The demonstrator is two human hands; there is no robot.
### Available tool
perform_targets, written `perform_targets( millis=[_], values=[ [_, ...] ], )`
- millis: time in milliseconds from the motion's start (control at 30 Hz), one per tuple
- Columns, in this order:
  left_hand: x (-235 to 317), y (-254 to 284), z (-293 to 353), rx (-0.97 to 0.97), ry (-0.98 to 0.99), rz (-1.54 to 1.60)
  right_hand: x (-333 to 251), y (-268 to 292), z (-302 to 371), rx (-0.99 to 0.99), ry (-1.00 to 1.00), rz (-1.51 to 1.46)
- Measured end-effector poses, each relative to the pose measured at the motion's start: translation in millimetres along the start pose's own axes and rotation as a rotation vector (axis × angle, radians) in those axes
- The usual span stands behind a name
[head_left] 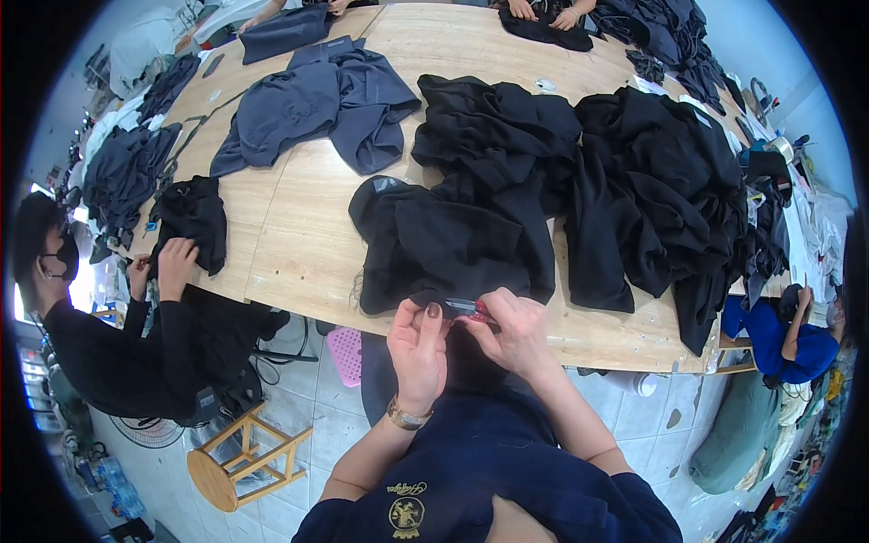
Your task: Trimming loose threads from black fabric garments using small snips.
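Observation:
A black garment (444, 240) lies bunched at the table's near edge, in front of me. My left hand (418, 353) pinches its near hem between thumb and fingers. Close beside it, my right hand (514, 330) is closed on a small, slim, shiny tool (460, 306) that looks like thread snips. The tool points left, toward my left fingertips, and lies against the black fabric. My right fingers partly cover it, so its full shape is hidden. Loose threads (357, 288) hang at the garment's left edge.
Black garments (661, 190) pile up on the right; dark blue-grey ones (317, 104) lie farther left. A masked person (100, 335) handles black cloth at the left edge. Other people's hands (543, 16) work across the wooden table (299, 213). A wooden stool (215, 475) lies low left.

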State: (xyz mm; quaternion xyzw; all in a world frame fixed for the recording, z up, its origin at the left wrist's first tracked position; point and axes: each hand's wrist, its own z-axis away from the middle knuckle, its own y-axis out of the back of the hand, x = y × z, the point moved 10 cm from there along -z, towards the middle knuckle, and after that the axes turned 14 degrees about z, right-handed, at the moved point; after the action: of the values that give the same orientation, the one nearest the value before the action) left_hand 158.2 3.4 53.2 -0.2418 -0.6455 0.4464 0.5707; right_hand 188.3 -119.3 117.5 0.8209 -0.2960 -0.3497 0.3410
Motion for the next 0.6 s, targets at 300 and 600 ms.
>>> perform_targets(
  millis=[300,600],
  values=[
    [2.0,-0.4,-0.1,0.0,-0.015,-0.027,16.3,-2.4,4.4,-0.046,-0.193,-0.244],
    [-1.8,-1.5,4.0,-0.022,-0.021,-0.086,5.4,-16.4,1.7,-0.049,-0.325,-0.499]
  ],
)
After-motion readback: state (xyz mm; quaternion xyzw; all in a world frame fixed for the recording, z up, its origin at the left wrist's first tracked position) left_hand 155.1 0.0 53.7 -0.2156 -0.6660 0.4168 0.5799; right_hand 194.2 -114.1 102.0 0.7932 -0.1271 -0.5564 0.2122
